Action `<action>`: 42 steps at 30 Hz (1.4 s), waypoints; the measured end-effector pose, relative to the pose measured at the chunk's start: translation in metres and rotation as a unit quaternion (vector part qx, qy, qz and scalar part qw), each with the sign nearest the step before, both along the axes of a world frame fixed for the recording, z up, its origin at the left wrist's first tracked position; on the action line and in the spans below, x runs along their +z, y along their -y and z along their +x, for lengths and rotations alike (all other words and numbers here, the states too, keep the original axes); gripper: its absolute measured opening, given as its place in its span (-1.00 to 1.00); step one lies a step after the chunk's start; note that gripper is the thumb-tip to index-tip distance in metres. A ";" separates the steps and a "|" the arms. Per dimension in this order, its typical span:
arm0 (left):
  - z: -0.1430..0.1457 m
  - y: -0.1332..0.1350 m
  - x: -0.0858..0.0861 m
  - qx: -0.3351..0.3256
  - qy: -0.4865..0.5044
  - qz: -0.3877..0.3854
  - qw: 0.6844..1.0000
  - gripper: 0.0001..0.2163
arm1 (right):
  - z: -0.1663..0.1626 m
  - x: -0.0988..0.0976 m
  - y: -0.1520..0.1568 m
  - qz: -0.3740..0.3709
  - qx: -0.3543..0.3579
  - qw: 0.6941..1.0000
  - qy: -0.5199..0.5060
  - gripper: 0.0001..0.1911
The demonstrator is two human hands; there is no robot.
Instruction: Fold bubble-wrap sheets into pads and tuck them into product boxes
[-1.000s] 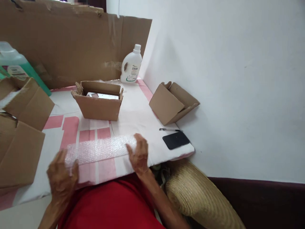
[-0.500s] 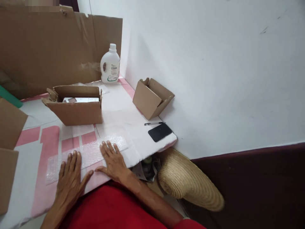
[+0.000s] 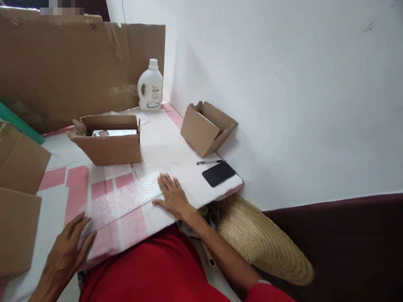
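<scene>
Bubble wrap strip (image 3: 121,201) lies flat on bench (image 3: 176,147), lower centre of frame. Left hand (image 3: 67,247) & right hand (image 3: 171,197) rest at its two ends, fingers spread, grip released, nothing grasped. Open carton (image 3: 108,140) w/ white item inside sits above, centre-left. Looks like wrap is spread out; wrapping not yet begun.

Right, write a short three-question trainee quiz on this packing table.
1. True or false: the right hand lies flat at one end of the bubble wrap strip.
2. What lies beside the black phone?
3. The white bottle stands: A) inside a box, B) at the table's far corner, C) on the straw hat.

Key: 1 true; 2 a pen; 3 B.
</scene>
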State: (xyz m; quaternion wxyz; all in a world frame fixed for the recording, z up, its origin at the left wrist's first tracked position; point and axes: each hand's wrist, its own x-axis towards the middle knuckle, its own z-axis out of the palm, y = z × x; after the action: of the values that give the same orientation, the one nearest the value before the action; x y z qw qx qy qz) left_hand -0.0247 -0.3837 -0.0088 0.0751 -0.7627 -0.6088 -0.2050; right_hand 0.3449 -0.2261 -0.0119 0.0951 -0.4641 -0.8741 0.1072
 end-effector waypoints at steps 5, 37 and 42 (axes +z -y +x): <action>0.006 -0.003 0.009 -0.103 -0.097 0.064 0.988 -0.72 | 0.007 0.014 -0.044 0.023 0.027 0.999 0.026 -0.17; 0.165 -0.082 0.035 -0.123 0.045 0.060 0.990 -0.47 | -0.028 0.032 -0.010 -0.146 -0.234 0.860 -0.428 -0.68; 0.179 -0.088 0.013 -0.137 -0.057 0.038 0.988 -0.39 | -0.023 0.022 -0.027 -0.108 -0.252 0.895 -0.352 -0.73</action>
State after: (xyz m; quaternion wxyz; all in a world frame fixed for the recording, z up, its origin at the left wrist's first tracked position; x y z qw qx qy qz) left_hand 0.1541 -0.2960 0.0041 0.1096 -0.8458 -0.4853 -0.1925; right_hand 0.3222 -0.1991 0.0099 0.3700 -0.6084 -0.6198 0.3300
